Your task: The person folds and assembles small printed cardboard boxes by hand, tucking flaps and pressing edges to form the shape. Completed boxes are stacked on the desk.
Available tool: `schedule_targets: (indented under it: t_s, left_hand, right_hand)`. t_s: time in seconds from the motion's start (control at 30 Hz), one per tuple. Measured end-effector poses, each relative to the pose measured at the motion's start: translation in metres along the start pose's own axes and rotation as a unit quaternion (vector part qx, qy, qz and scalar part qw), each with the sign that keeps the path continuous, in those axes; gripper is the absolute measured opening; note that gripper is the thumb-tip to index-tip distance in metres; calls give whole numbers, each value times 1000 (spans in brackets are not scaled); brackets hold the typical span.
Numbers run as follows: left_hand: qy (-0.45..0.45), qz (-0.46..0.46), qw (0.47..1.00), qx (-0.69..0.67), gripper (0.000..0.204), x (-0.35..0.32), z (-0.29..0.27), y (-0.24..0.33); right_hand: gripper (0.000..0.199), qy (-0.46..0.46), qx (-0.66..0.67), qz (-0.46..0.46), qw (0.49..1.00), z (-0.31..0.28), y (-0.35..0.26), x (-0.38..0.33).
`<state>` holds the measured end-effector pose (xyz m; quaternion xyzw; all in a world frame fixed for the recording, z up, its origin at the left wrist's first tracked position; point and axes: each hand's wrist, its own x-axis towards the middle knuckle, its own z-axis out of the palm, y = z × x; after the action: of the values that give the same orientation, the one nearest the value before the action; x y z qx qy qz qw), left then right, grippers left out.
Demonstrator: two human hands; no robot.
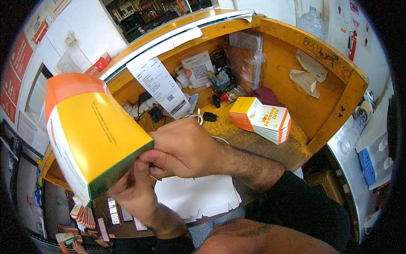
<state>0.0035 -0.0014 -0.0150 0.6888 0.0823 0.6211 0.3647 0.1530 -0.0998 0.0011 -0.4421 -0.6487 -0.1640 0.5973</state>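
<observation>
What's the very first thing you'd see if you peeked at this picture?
The big yellow carton with an orange top fills the left side, held up close by both hands: the left hand underneath and the right hand pinching its lower edge. Behind them, on the wooden desk, sits a stack of flat yellow and orange cartons. A long white receipt hangs from the desk's upper ledge.

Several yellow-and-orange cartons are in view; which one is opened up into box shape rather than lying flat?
The carton held by both hands at left. The others lie folded flat in a stack on the wooden desk.
</observation>
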Motion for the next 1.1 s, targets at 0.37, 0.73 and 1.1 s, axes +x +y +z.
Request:
schedule_targets:
  t_s: [0.37, 0.73, 1.1]
  left_hand:
    - [-170, -148, 858, -461, 46, 32, -36, -12]
    - [-222, -170, 694, -664, 69, 40, -37, -25]
    - [-22, -74, 974, -212, 58, 20, -1, -22]
  right_hand:
    - [61, 75, -136, -75, 985, -32, -6, 18]
    - [45, 40, -148, -97, 983, -33, 11, 11]
    - [39, 69, -181, -159, 968, -20, 2, 11]
